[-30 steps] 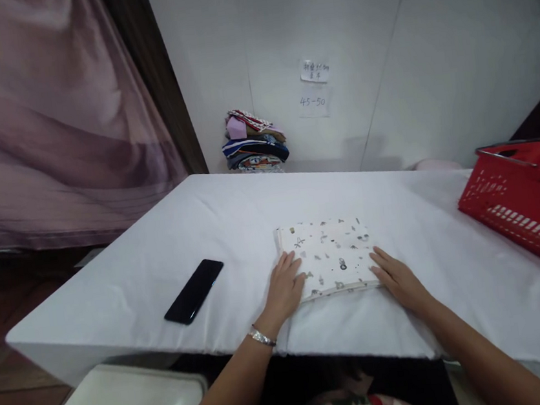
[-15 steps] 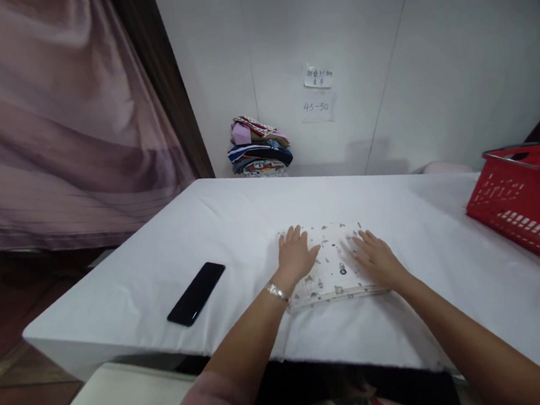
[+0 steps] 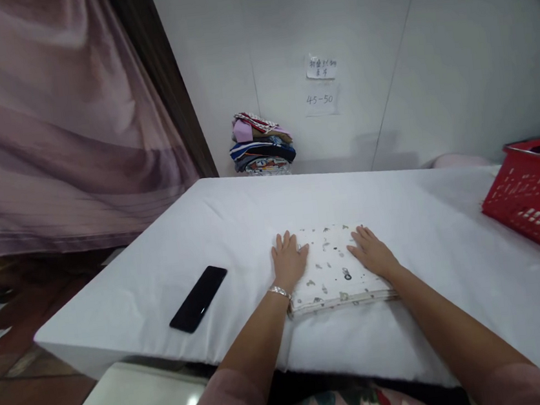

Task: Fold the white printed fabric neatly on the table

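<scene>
A folded white cloth [image 3: 333,267] with small scattered prints lies flat near the front edge of the table, its layers showing along the near side. My left hand [image 3: 290,262] rests on the cloth's left edge, fingers spread and pointing away from me. On the right edge lies my right hand [image 3: 372,252], palm down with its fingers apart. Neither hand grips the fabric. A silver bracelet [image 3: 280,291] circles my left wrist.
The table [image 3: 233,220] has a white cover. A black phone [image 3: 199,299] lies left of the cloth. At the right stands a red basket [image 3: 537,198]. A pile of folded fabrics [image 3: 262,145] sits beyond the far edge, by the wall. A pinkish curtain [image 3: 60,122] hangs at the left.
Both hands have shifted slightly on the cloth, the left one outward to its left edge. More of the printed surface shows between them. The camera view has shifted a little.
</scene>
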`<state>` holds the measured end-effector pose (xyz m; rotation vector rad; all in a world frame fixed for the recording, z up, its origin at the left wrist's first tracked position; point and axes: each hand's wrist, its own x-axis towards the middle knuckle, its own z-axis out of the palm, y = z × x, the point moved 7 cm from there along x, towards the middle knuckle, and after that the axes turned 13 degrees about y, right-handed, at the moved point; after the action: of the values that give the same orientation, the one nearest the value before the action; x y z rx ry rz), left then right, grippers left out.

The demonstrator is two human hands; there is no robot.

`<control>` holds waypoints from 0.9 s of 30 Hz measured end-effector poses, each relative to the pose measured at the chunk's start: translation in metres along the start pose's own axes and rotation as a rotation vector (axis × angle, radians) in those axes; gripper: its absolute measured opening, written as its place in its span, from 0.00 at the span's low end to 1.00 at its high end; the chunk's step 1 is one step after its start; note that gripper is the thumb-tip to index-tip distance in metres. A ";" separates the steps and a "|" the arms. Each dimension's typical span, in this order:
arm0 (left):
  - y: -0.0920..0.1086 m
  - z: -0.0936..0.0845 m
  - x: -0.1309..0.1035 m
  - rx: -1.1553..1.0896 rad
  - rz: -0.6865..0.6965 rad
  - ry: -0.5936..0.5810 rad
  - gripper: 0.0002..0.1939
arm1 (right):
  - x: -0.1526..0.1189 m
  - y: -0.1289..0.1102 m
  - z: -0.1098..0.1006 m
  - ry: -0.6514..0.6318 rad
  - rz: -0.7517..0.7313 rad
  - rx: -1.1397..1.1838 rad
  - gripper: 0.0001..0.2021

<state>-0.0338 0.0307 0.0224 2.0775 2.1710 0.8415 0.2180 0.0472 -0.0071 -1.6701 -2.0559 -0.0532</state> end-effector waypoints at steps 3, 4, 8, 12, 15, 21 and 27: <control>-0.008 0.000 0.001 -0.033 -0.093 0.024 0.30 | 0.001 0.002 -0.003 0.017 0.039 0.082 0.29; -0.010 0.000 0.001 -0.046 -0.114 0.038 0.30 | 0.001 0.003 -0.005 0.035 0.060 0.114 0.28; -0.017 -0.004 0.002 -0.127 -0.177 0.088 0.31 | 0.000 0.019 -0.015 0.128 0.219 0.227 0.24; -0.022 -0.014 0.000 -0.221 -0.233 0.138 0.27 | -0.009 0.037 -0.023 0.167 0.380 0.277 0.25; -0.025 -0.020 -0.005 -0.225 -0.239 0.165 0.25 | -0.022 0.044 -0.032 0.174 0.434 0.309 0.28; -0.030 -0.022 -0.011 -0.169 -0.272 0.116 0.23 | -0.050 0.047 -0.039 0.025 0.625 0.397 0.36; 0.000 -0.009 0.005 -0.213 -0.234 0.038 0.22 | -0.037 0.064 -0.069 0.177 0.655 0.519 0.34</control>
<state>-0.0377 0.0323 0.0317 1.6859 2.1768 1.0398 0.3068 0.0069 0.0222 -1.8139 -1.1754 0.4871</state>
